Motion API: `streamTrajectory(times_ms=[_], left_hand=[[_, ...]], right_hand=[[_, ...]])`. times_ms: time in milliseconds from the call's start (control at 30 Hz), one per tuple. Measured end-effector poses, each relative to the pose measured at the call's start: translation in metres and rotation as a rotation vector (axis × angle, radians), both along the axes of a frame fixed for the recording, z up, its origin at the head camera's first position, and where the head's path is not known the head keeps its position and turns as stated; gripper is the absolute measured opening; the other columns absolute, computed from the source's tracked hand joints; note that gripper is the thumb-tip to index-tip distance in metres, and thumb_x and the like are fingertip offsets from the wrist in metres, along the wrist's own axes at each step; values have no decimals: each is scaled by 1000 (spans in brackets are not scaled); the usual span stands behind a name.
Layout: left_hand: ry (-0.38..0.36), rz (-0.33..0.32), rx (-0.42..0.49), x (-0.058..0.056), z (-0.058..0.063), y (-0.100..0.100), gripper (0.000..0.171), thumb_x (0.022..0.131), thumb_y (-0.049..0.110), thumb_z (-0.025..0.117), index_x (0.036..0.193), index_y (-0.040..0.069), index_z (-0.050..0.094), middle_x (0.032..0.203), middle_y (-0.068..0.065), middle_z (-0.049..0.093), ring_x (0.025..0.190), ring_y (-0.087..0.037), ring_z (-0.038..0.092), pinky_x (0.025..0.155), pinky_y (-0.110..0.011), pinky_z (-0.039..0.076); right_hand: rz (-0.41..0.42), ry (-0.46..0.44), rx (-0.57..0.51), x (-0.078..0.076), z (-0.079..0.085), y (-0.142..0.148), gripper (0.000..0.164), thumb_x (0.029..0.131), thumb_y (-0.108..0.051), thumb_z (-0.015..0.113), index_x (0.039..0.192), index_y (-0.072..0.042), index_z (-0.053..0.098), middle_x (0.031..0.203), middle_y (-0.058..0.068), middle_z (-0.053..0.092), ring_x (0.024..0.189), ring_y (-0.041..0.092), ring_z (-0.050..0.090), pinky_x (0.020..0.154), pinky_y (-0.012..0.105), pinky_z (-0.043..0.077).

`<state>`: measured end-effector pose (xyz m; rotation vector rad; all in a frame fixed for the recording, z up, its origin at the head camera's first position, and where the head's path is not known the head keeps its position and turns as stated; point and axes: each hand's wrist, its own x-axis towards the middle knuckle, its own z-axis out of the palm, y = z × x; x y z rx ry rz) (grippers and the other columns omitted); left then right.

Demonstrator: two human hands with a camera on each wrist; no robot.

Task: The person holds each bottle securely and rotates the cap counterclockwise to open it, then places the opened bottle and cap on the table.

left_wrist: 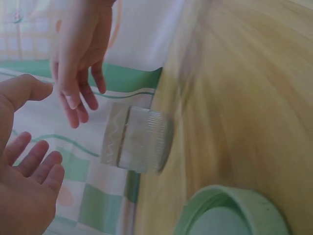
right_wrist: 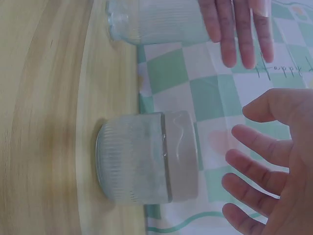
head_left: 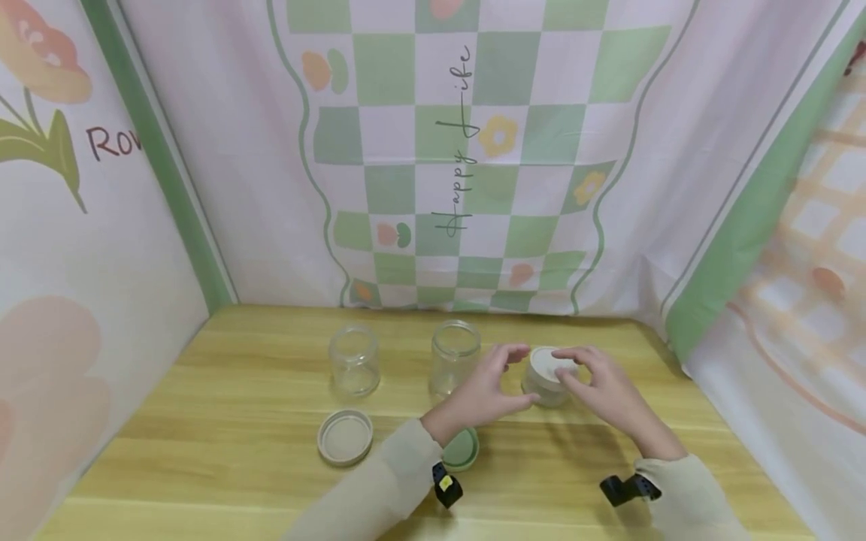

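Glass jars (head_left: 549, 392): three, one lidded; two loose lids (head_left: 345, 437); two hands (head_left: 482, 392).

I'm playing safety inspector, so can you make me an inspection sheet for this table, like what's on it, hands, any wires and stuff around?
Surface: light wooden table.
Job's things: lidded jar, upright; left jar and middle jar, lidless; pale lid and green lid, loose, nearer the person.
Clutter: nothing seen.
Hands: left hand and right hand either side of the lidded jar, not touching it.
Cables: nothing seen.
Surroundings: checked cloth behind, printed side cloths.
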<state>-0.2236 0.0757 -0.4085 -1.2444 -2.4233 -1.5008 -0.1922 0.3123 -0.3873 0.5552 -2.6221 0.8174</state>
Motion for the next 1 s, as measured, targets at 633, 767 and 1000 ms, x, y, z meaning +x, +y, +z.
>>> streamTrajectory(times_ms=[633, 767, 1000], left_hand=[[-309, 230, -49, -24, -49, 47, 82, 81, 30, 85, 148, 11, 42, 140, -3, 50, 126, -19, 50, 102, -32, 47], [-348, 250, -39, -28, -55, 52, 82, 81, 29, 86, 148, 11, 43, 141, -2, 49, 125, -18, 50, 103, -33, 47], [-388, 274, -37, -31, -57, 57, 84, 77, 33, 89, 145, 10, 46, 137, -3, 52, 123, -19, 52, 101, -33, 48]], right_hand=[[-138, -124, 97, -21, -7, 0, 64, 96, -40, 67, 136, 8, 54, 138, 35, 46, 125, 57, 39, 97, 75, 34], [-177, -152, 115, -24, -8, -1, 70, 96, -48, 64, 138, 7, 53, 139, 35, 45, 126, 56, 38, 97, 73, 36], [-218, -177, 135, -27, -9, -1, 79, 92, -57, 66, 136, 8, 55, 130, 33, 50, 118, 50, 45, 90, 67, 43]])
